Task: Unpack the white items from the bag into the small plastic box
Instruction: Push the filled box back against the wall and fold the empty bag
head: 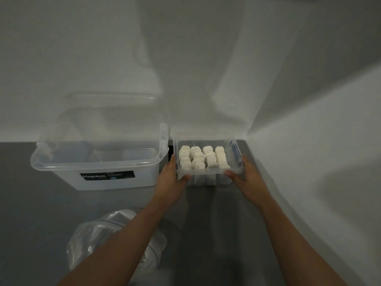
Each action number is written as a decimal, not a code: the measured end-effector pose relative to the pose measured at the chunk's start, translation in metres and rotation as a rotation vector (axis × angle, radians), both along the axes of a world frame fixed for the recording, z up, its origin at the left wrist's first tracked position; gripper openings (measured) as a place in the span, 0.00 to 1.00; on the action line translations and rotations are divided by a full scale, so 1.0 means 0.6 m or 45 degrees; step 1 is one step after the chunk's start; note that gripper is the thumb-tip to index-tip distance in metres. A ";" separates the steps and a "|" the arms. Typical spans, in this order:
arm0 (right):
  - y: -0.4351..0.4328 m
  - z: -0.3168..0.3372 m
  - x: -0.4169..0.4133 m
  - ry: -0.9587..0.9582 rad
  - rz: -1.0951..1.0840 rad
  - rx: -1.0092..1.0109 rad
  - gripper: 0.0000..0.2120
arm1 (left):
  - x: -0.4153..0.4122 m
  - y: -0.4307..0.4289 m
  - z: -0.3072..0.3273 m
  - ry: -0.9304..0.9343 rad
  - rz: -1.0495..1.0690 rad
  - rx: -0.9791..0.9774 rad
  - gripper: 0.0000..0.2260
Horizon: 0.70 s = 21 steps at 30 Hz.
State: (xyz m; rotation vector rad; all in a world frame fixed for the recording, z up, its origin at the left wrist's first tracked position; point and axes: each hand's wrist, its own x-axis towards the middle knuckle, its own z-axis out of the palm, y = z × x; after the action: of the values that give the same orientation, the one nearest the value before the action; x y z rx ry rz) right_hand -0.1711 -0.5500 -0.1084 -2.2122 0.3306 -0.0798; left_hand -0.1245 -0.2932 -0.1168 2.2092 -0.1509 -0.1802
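Evenly, left hand and right hand clasp the small plastic box.

A single wide-angle view from the person's head looks forward and down over the grey bench into a wall corner. Both forearms enter from the bottom edge. The left hand and right hand hold the small box at mid-frame, at arm's reach.
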 end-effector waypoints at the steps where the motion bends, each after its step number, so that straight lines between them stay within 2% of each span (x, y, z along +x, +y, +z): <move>1: -0.006 -0.001 0.015 0.007 -0.001 -0.013 0.48 | 0.010 -0.009 -0.001 -0.005 0.028 -0.006 0.37; 7: -0.036 -0.005 0.093 0.027 0.044 -0.061 0.44 | 0.070 -0.040 -0.002 -0.005 0.081 -0.029 0.36; 13: -0.040 -0.007 0.125 0.013 0.042 -0.136 0.35 | 0.097 -0.056 -0.006 0.030 0.089 -0.037 0.35; 17: -0.040 -0.011 0.137 0.035 0.012 -0.153 0.43 | 0.107 -0.066 -0.007 0.020 0.076 -0.011 0.34; 21: -0.040 -0.012 0.145 0.049 0.009 -0.165 0.47 | 0.089 -0.080 -0.002 0.002 0.096 -0.005 0.32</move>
State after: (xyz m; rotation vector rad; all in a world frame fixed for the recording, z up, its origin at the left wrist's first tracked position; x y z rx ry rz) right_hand -0.0842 -0.5739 -0.1159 -2.3453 0.3472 -0.0559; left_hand -0.0713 -0.3413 -0.1179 2.2065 -0.0667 -0.1398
